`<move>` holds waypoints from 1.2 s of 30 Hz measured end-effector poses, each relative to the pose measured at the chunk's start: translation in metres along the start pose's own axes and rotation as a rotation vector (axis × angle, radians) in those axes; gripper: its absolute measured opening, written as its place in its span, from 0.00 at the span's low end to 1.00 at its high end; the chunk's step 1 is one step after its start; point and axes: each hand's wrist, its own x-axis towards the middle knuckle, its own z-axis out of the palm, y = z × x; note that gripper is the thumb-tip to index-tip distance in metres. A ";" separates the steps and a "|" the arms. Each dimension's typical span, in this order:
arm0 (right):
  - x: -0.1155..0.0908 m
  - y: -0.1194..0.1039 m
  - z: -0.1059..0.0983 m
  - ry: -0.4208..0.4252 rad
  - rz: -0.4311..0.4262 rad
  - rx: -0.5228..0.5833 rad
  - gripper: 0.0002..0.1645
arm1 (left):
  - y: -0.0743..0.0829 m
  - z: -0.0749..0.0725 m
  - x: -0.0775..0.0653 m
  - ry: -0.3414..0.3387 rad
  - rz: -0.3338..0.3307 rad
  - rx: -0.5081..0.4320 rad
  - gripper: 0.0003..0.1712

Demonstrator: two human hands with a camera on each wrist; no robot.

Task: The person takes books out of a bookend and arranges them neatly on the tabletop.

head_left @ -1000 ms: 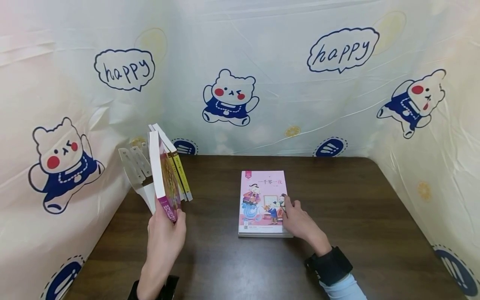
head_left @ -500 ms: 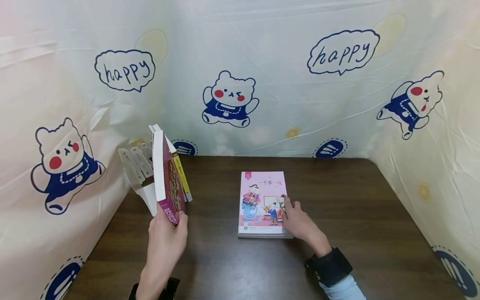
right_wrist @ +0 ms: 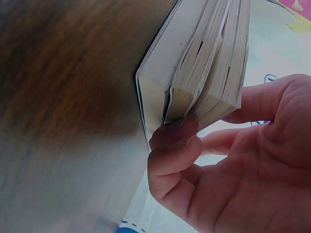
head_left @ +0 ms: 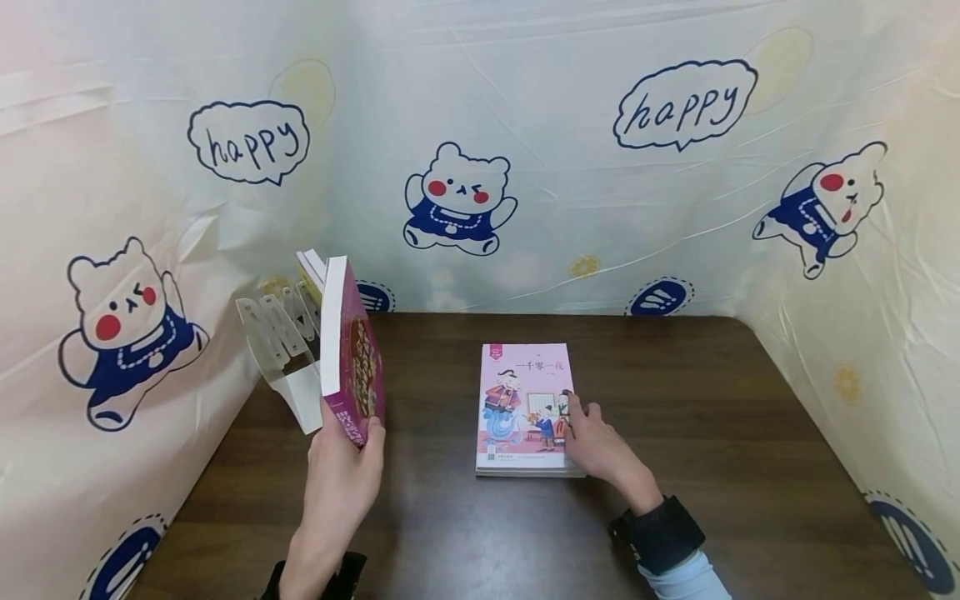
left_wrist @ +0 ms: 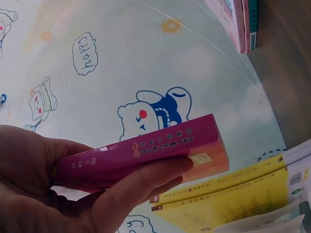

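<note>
My left hand (head_left: 341, 479) grips a thick magenta book (head_left: 358, 354) by its lower end, holding it upright and slightly tilted beside a white book rack (head_left: 302, 396). In the left wrist view, fingers and thumb lie along both sides of the magenta spine. Two yellow books (left_wrist: 252, 194) stand in the rack behind it, mostly hidden in the head view. A pink-covered book (head_left: 525, 400) lies flat on top of a small stack at mid-table. My right hand (head_left: 606, 450) holds the stack's right side, its curled fingers against the page edges (right_wrist: 204, 63) in the right wrist view.
The dark wooden table (head_left: 697, 392) reaches back to a pale printed curtain (head_left: 570, 200) with bear drawings, which also encloses both sides. The white rack stands at the table's left edge, close to the curtain.
My left hand has moved the magenta book to the right, away from the yellow books, turning more of its cover into view. The right hand and pink book stay put.
</note>
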 end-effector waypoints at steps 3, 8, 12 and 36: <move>0.000 -0.001 0.001 0.004 -0.005 -0.006 0.40 | -0.002 0.004 0.002 -0.010 0.012 0.013 0.39; 0.001 -0.002 0.001 0.002 0.004 -0.010 0.41 | -0.005 0.010 0.005 -0.017 0.038 0.011 0.37; 0.003 -0.001 0.001 0.000 0.009 -0.013 0.41 | -0.007 0.013 0.008 -0.024 0.054 -0.019 0.39; 0.002 -0.001 0.003 0.002 0.020 -0.009 0.41 | -0.013 0.027 0.020 -0.124 0.020 -0.085 0.27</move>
